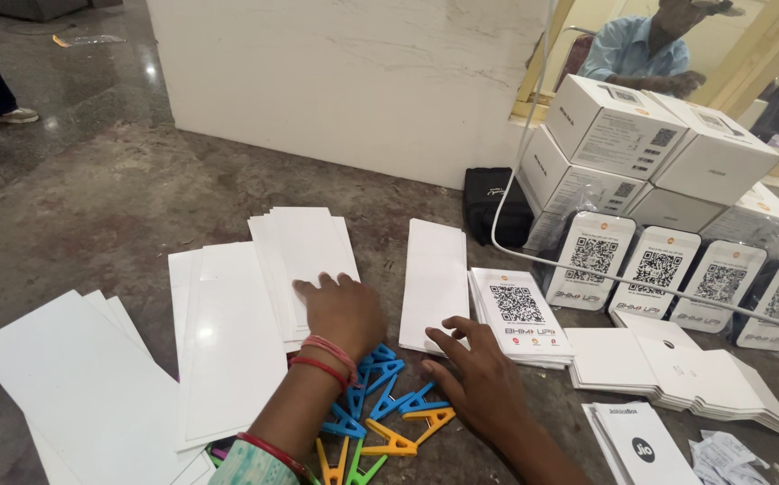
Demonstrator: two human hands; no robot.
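Left hand [345, 310] lies flat, fingers spread on the card stack [304, 260] at 12 o'clock; right hand [479, 377], open, touches another stack [434, 283]. A careless push could fan cards over the clips [389, 413].

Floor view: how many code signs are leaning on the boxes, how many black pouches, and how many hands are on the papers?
Code signs leaning on the boxes: 4
Black pouch: 1
Hands on the papers: 2, the left hand and the right hand
Total: 7
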